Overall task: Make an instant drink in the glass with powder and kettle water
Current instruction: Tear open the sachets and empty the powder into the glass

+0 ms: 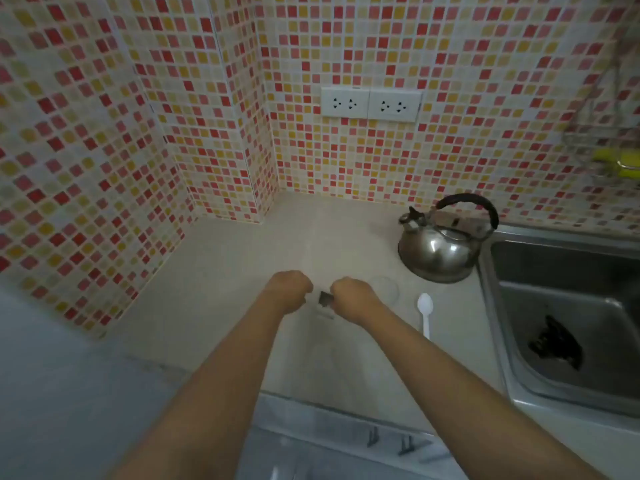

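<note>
Both my hands are over the pale counter [225, 271], close together. My left hand [289, 289] and my right hand [351, 294] each pinch a small dark powder sachet [325, 299] held between them; most of it is hidden by the fingers. A clear glass [388, 289] stands just right of my right hand, hard to make out. A white plastic spoon [425, 311] lies on the counter to the right of the glass. The steel kettle [440, 251] with a black handle stands behind them, next to the sink.
A steel sink [568, 306] with a dark object in its basin fills the right side. Mosaic-tiled walls enclose the counter at the back and left, with two white sockets [370, 105] on the back wall. A wire rack [609, 157] with yellow items hangs at the upper right.
</note>
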Demonstrator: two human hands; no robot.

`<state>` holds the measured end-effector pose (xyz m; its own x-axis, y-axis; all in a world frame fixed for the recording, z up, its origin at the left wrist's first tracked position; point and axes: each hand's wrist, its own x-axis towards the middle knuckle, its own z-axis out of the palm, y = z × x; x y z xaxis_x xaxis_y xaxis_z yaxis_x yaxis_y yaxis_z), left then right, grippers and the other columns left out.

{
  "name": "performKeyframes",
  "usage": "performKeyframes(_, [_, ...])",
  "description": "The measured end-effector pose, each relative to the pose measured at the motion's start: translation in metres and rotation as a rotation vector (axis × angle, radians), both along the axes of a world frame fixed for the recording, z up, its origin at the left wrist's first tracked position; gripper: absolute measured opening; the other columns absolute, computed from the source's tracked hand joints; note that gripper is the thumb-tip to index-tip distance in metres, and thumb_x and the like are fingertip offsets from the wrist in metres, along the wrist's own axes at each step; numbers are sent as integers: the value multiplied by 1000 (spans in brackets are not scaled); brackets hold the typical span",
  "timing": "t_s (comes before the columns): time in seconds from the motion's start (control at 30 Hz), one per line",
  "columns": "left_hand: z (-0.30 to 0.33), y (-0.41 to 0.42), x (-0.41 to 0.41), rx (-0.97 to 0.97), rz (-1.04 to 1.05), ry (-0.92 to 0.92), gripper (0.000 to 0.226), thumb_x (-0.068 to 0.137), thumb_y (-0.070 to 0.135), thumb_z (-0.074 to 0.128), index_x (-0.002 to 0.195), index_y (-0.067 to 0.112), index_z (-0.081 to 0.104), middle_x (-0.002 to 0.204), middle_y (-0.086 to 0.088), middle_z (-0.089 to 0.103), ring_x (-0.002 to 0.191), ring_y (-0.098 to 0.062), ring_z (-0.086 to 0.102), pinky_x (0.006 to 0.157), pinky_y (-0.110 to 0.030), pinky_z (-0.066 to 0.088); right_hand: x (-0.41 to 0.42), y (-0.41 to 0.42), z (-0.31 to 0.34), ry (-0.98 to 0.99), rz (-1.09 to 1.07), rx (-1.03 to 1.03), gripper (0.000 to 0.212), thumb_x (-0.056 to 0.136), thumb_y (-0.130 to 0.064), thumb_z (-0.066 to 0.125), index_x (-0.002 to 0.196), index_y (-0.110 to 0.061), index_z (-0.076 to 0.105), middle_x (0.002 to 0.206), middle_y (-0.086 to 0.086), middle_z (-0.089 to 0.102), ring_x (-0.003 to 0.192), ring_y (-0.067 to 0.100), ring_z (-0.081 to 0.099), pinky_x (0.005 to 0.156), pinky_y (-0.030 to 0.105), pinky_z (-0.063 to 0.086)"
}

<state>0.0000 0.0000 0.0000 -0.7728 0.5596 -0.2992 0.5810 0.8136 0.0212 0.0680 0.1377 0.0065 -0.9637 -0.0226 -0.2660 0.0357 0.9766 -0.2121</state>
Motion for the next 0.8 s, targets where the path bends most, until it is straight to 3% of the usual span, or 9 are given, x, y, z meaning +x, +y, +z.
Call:
performKeyframes(0.2, [-40,8,17,10,-20,-68,28,92,11,49,113,4,66,120,-16,64,109,-32,62,91,-36,47,13,-7,-45,-36,79,157,27,91,-4,46,110,-2,64,115,18,67,105,33,65,86,38,51])
performKeyframes(0.37, [-57,15,19,71,-5,-47,27,90,12,46,107,-2,62,115,-21,63,106,-37,60,84,-39,46,15,-10,-60,-16,109,238,25,89,-2,48,107,-3,66,112,18,68,102,32,67,83,37,52])
performKeyframes(0.43, [-64,14,17,99,9,-33,25,91,10,45,106,-2,61,115,-21,62,105,-36,60,83,-39,45,17,-14,-53,63,108,308,10,64,-19,77,74,-16,75,77,7,75,69,15,73,58,22,54])
performKeyframes(0.47, [-66,14,17,111,10,-24,24,91,10,45,105,-2,60,115,-21,61,104,-36,60,83,-39,45,16,-14,-53,73,88,282,23,37,-25,87,49,-18,69,52,4,69,46,9,66,42,15,46])
performKeyframes(0.5, [-68,14,18,122,13,-17,24,92,10,44,105,-2,60,114,-21,61,104,-35,60,82,-38,45,15,-13,-54,94,70,235,34,16,-26,89,33,-17,60,37,1,59,32,7,56,33,12,37])
performKeyframes(0.57, [-71,14,18,150,31,-9,23,91,10,44,104,-2,60,113,-20,60,103,-35,59,81,-39,44,14,-9,-60,171,45,225,41,5,-25,87,26,-16,53,29,0,52,25,7,50,29,10,31])
performKeyframes(0.7, [-77,14,19,200,81,-5,23,92,12,41,103,3,59,111,-16,60,101,-33,59,78,-36,42,12,-9,-62,215,50,280,37,12,-25,88,30,-16,57,33,-1,55,29,7,53,32,10,34])
performKeyframes(0.73, [-79,13,19,198,68,4,23,92,13,41,103,3,60,110,-15,60,101,-32,59,77,-36,42,13,-10,-64,177,62,287,31,23,-25,88,37,-16,62,40,0,61,35,8,58,36,12,39])
performKeyframes(0.8, [-80,10,18,164,10,33,25,93,14,41,103,3,62,110,-13,60,103,-29,57,74,-35,40,11,-6,-64,84,89,247,6,66,-16,73,71,-13,73,74,8,75,68,20,72,59,23,52])
